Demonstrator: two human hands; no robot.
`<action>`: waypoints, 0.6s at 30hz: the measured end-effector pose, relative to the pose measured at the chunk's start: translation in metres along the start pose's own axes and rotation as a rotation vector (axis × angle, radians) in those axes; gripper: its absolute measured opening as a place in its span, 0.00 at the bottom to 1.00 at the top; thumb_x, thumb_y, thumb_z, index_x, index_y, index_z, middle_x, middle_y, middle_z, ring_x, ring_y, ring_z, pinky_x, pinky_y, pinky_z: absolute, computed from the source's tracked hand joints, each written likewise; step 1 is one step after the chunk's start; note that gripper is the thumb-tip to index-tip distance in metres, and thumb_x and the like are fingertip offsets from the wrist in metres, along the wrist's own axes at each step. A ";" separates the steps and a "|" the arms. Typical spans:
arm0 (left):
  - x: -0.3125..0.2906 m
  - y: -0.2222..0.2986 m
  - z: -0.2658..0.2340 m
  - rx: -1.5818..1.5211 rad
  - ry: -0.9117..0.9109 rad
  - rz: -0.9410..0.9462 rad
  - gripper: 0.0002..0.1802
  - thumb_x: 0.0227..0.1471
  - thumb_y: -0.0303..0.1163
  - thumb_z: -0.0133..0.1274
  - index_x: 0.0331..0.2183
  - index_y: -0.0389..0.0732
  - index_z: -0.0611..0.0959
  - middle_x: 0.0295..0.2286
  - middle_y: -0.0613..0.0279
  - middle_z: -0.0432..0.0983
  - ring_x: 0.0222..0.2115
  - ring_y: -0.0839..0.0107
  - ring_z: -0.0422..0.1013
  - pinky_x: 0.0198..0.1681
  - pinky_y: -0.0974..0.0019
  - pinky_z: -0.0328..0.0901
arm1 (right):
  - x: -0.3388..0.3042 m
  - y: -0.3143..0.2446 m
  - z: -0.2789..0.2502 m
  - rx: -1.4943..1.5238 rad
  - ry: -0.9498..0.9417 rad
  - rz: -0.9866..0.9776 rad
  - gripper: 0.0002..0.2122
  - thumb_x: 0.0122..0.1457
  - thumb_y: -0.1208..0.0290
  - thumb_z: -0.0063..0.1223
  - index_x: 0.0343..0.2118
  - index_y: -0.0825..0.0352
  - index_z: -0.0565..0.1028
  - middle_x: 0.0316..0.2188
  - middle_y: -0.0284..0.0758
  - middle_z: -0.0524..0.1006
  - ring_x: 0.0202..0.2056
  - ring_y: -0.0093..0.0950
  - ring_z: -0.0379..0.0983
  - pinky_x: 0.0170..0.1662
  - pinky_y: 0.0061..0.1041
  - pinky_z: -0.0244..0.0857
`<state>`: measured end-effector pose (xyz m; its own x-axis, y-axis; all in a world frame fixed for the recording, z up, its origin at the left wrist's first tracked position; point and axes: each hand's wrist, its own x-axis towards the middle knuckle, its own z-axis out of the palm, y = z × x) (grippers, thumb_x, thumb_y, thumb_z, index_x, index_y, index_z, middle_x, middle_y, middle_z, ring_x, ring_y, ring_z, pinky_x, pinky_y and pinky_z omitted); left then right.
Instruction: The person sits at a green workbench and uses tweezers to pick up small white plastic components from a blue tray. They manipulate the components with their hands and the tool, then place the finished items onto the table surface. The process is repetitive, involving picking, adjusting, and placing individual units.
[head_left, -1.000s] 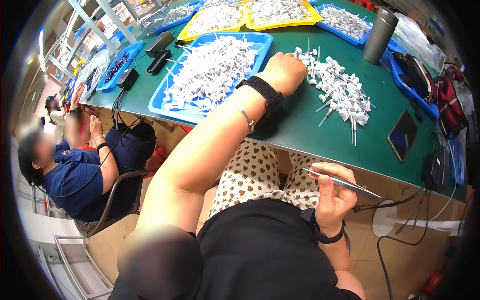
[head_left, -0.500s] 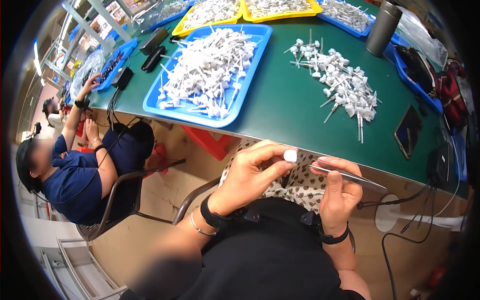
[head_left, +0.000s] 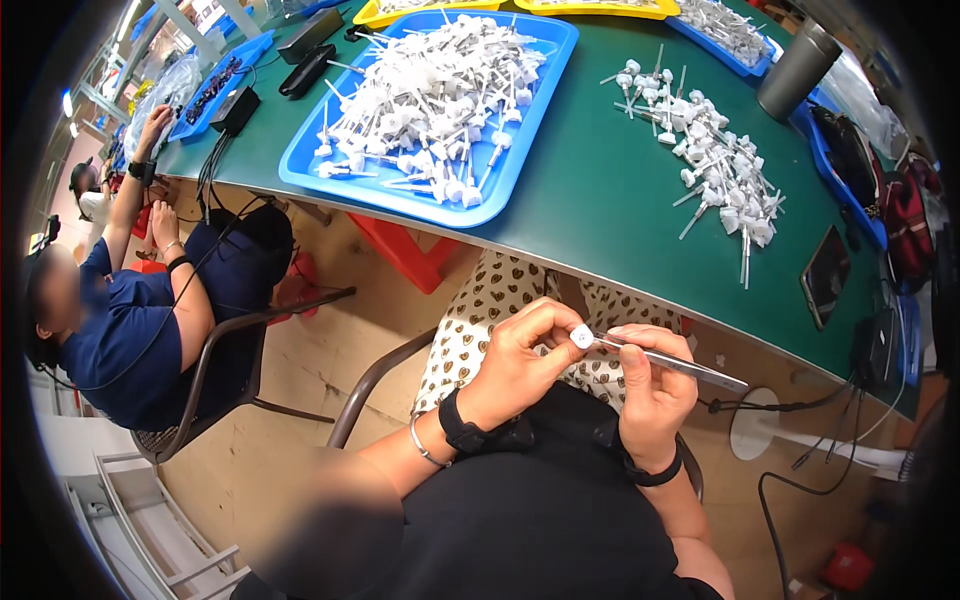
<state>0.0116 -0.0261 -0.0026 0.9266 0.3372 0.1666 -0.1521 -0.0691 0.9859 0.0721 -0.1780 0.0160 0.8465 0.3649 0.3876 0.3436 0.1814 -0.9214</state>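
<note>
Over my lap, my left hand [head_left: 525,352] pinches a small white plastic part [head_left: 582,337] between thumb and fingers, its round end turned up. My right hand [head_left: 655,385] is closed on metal tweezers [head_left: 690,368]. The tweezer tips meet the white part or lie right beside it; whether they grip anything there is too small to tell. Ahead on the green table, a heap of white-headed parts with thin stems [head_left: 725,165] lies loose. A blue tray [head_left: 478,212] to its left is piled with similar parts.
Yellow trays [head_left: 600,8] and another blue tray [head_left: 755,68] of parts line the back. A grey metal flask [head_left: 798,72] and a phone [head_left: 826,277] stand and lie at the right. On the left sits a co-worker [head_left: 140,320]. The table edge [head_left: 600,287] runs just beyond my hands.
My right hand has brought the tweezers left, with their tips now at the white part. My left hand has moved slightly down. The whole view has shifted a little.
</note>
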 end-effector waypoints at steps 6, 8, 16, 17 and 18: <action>0.000 -0.007 0.002 0.102 0.024 0.123 0.05 0.54 0.23 0.61 0.32 0.34 0.81 0.32 0.60 0.78 0.30 0.76 0.74 0.31 0.73 0.69 | 0.003 0.005 0.004 -0.102 -0.042 -0.101 0.05 0.59 0.83 0.58 0.38 0.73 0.76 0.35 0.41 0.80 0.36 0.29 0.78 0.39 0.24 0.72; 0.000 -0.008 0.001 0.104 0.024 0.110 0.05 0.53 0.22 0.61 0.32 0.34 0.81 0.32 0.60 0.78 0.30 0.76 0.74 0.32 0.73 0.69 | 0.004 0.007 0.003 -0.141 -0.055 -0.122 0.05 0.59 0.83 0.58 0.37 0.73 0.76 0.34 0.42 0.80 0.35 0.30 0.78 0.38 0.25 0.73; -0.001 -0.009 0.000 0.070 0.006 0.036 0.05 0.53 0.22 0.62 0.32 0.34 0.81 0.32 0.61 0.78 0.29 0.77 0.73 0.33 0.73 0.69 | 0.006 0.009 0.002 -0.198 -0.088 -0.125 0.05 0.58 0.83 0.59 0.36 0.73 0.75 0.33 0.42 0.80 0.34 0.33 0.78 0.37 0.26 0.73; -0.001 -0.009 0.000 0.071 0.006 0.038 0.05 0.53 0.22 0.62 0.32 0.34 0.81 0.32 0.61 0.78 0.29 0.77 0.73 0.33 0.73 0.69 | 0.006 0.009 0.001 -0.204 -0.092 -0.127 0.05 0.58 0.83 0.59 0.36 0.73 0.75 0.33 0.43 0.80 0.33 0.33 0.78 0.36 0.26 0.73; -0.001 -0.010 0.000 0.072 0.005 0.040 0.05 0.53 0.22 0.62 0.32 0.34 0.81 0.32 0.61 0.78 0.29 0.78 0.73 0.33 0.73 0.69 | 0.005 0.010 0.001 -0.204 -0.097 -0.122 0.04 0.58 0.83 0.58 0.36 0.74 0.75 0.33 0.43 0.80 0.33 0.32 0.78 0.36 0.26 0.73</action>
<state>0.0122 -0.0257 -0.0125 0.9185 0.3372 0.2064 -0.1640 -0.1501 0.9750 0.0795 -0.1734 0.0086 0.7539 0.4395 0.4884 0.5245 0.0450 -0.8502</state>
